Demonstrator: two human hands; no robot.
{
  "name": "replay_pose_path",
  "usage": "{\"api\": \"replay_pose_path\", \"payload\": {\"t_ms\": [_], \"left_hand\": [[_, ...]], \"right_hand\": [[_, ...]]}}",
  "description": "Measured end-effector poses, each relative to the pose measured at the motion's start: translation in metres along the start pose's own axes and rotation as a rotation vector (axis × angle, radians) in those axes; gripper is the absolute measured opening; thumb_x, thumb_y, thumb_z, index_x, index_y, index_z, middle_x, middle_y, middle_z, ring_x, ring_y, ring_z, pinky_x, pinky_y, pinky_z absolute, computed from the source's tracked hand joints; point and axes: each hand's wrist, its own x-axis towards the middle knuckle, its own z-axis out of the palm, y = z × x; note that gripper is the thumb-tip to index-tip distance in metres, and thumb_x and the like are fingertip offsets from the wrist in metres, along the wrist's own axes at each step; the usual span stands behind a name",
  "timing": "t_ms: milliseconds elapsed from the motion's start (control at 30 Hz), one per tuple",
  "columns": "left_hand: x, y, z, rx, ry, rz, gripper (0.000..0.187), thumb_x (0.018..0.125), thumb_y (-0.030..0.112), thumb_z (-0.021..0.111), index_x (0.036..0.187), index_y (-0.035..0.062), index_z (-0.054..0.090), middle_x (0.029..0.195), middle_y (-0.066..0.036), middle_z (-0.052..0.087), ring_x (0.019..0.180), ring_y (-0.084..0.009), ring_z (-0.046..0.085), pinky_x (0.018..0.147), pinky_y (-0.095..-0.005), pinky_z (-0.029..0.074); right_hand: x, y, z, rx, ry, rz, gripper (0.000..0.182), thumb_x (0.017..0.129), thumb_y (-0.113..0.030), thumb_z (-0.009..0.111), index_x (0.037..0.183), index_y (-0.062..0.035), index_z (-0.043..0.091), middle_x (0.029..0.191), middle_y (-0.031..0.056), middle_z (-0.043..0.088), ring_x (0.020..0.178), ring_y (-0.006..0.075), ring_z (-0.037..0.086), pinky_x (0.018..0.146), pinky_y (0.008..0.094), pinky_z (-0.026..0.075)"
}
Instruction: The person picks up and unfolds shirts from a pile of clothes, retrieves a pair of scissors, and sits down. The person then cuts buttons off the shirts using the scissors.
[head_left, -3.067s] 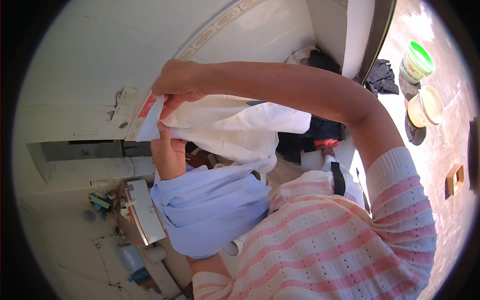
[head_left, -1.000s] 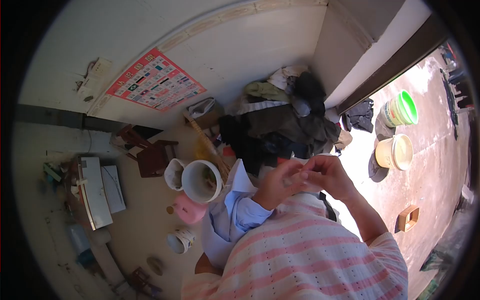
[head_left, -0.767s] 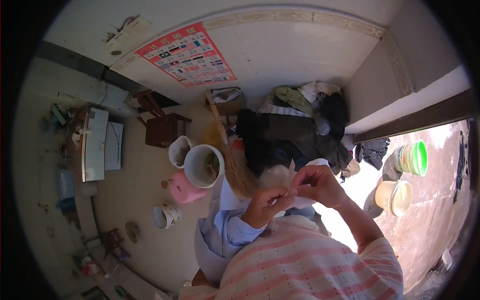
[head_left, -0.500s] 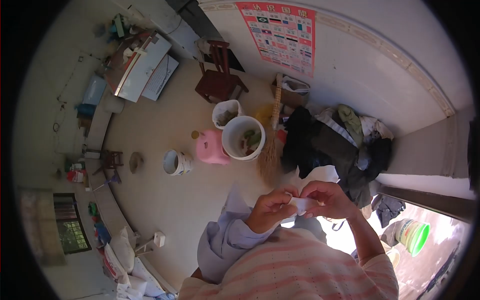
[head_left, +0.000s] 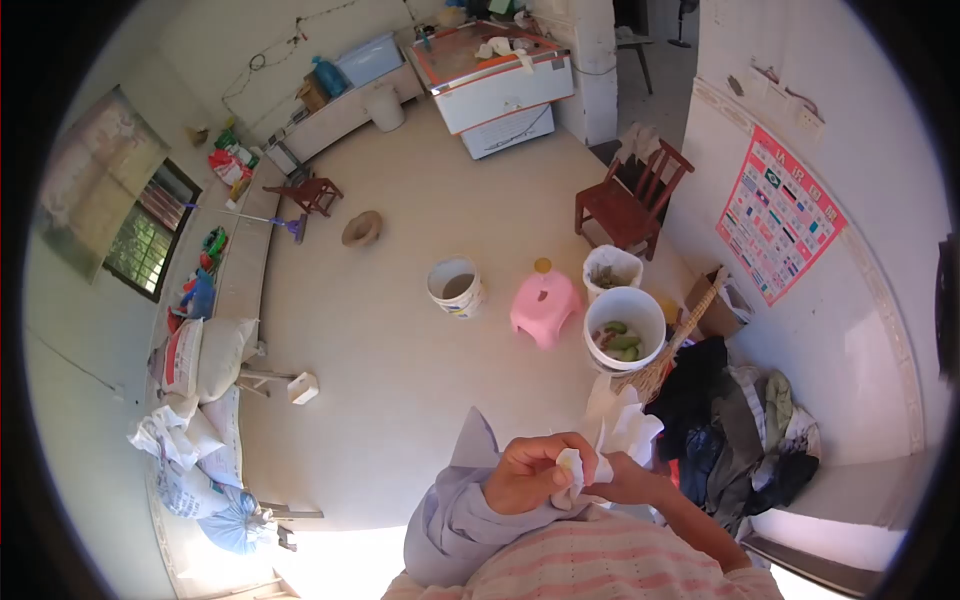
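Note:
My left hand [head_left: 540,472], its forearm in a loose lavender sleeve [head_left: 450,525], pinches a soft white cloth-like piece [head_left: 570,475] between thumb and fingers, in front of my pink-striped top [head_left: 590,560]. Close beside it on the right is my right hand [head_left: 628,482], bare-armed, with its fingers closed at the same white material and partly hidden behind it. More white material [head_left: 632,428] sticks up beyond the hands towards the bucket. Whether it is cloth or paper I cannot make out for sure.
Ahead stand a white bucket [head_left: 626,325] with green vegetables, a pink stool [head_left: 545,308], a smaller bucket [head_left: 455,288] and a red-brown chair [head_left: 632,200]. A straw broom [head_left: 690,320] leans near a clothes pile [head_left: 735,420]. Sacks [head_left: 225,360] line the left wall.
My view has swung left and up, showing more of the room. The hands have come lower and nearer my body, and the right hand has slipped partly behind the white material.

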Motion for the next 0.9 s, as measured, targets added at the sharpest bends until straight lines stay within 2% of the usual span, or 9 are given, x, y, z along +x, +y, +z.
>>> {"api": "replay_pose_path", "payload": {"t_ms": [167,267,367,433,467,600,700,767,900], "left_hand": [[-0.083,0.071,-0.034,0.265,0.149,0.165,0.016,0.091,0.012,0.054,0.095,-0.0017,0.059,0.104,-0.014,0.053,0.090,-0.0199,0.051,0.082,-0.0336,0.040],[-0.129,0.101,-0.037,0.291,0.324,0.274,0.015,0.090,0.013,0.055,0.094,0.0004,0.061,0.102,-0.013,0.057,0.089,-0.0181,0.048,0.084,-0.0341,0.036],[-0.176,0.121,-0.054,0.735,0.412,0.371,0.013,0.089,0.014,0.056,0.093,0.0037,0.063,0.096,-0.010,0.061,0.088,-0.0189,0.046,0.086,-0.0349,0.031],[-0.197,0.124,-0.062,0.805,0.587,0.564,0.013,0.088,0.016,0.057,0.091,0.0060,0.065,0.090,-0.009,0.063,0.086,-0.0208,0.044,0.087,-0.0367,0.026],[-0.205,0.125,-0.067,0.777,0.581,0.665,0.014,0.088,0.014,0.057,0.094,0.0037,0.063,0.093,-0.013,0.060,0.088,-0.0242,0.045,0.083,-0.0366,0.034],[-0.216,0.121,-0.076,0.022,0.734,0.923,0.020,0.092,0.017,0.051,0.109,0.0077,0.058,0.076,-0.009,0.049,0.073,-0.0194,0.051,0.065,-0.0337,0.040],[-0.235,0.142,-0.110,-0.053,0.741,0.949,0.015,0.092,0.020,0.052,0.097,0.0066,0.056,0.073,-0.006,0.043,0.059,-0.0145,0.044,0.055,-0.0290,0.035],[-0.236,0.157,-0.135,-0.024,0.811,0.961,0.015,0.092,0.021,0.053,0.091,0.0067,0.054,0.072,-0.005,0.042,0.056,-0.0134,0.040,0.052,-0.0285,0.032],[-0.212,0.200,-0.195,0.101,0.959,0.968,0.026,0.090,0.024,0.057,0.078,0.0019,0.049,0.087,-0.010,0.047,0.050,-0.0103,0.040,0.049,-0.0256,0.034]], "right_hand": [[0.096,-0.007,0.096,0.175,-0.313,-0.203,0.034,0.084,-0.019,0.064,0.113,-0.0046,0.055,0.103,0.0063,0.061,0.099,0.0173,0.057,0.085,0.0333,0.044],[0.142,-0.065,0.138,0.302,-0.391,-0.154,0.039,0.082,-0.021,0.067,0.115,-0.0059,0.053,0.104,0.0066,0.060,0.101,0.0174,0.055,0.086,0.0337,0.043],[0.177,-0.070,0.166,0.212,-0.715,-0.170,0.043,0.081,-0.024,0.067,0.118,-0.0059,0.051,0.107,0.0077,0.058,0.103,0.0183,0.054,0.087,0.0337,0.042],[0.198,-0.048,0.181,0.007,-0.886,0.132,0.042,0.083,-0.025,0.064,0.117,-0.0046,0.050,0.109,0.0088,0.057,0.102,0.0191,0.054,0.087,0.0332,0.042],[0.208,-0.051,0.193,0.049,-0.918,0.034,0.045,0.083,-0.029,0.064,0.118,-0.0043,0.050,0.111,0.0104,0.057,0.102,0.0193,0.054,0.088,0.0335,0.042],[0.243,-0.073,0.207,0.068,-0.871,-0.029,0.052,0.081,-0.032,0.066,0.122,-0.0050,0.048,0.112,0.0111,0.056,0.103,0.0196,0.054,0.089,0.0325,0.042],[0.291,-0.067,0.214,0.051,-0.791,-0.214,0.061,0.080,-0.034,0.067,0.128,-0.0059,0.043,0.118,0.0127,0.052,0.109,0.0237,0.050,0.091,0.0355,0.041],[0.337,-0.078,0.205,-0.241,-0.555,-0.840,0.069,0.077,-0.034,0.070,0.132,-0.0057,0.039,0.124,0.0146,0.045,0.116,0.0289,0.045,0.094,0.0395,0.038],[0.421,-0.063,0.194,-0.182,-0.699,-0.630,0.077,0.073,-0.033,0.072,0.135,-0.0064,0.034,0.130,0.0164,0.039,0.118,0.0315,0.042,0.099,0.0401,0.034]]}}
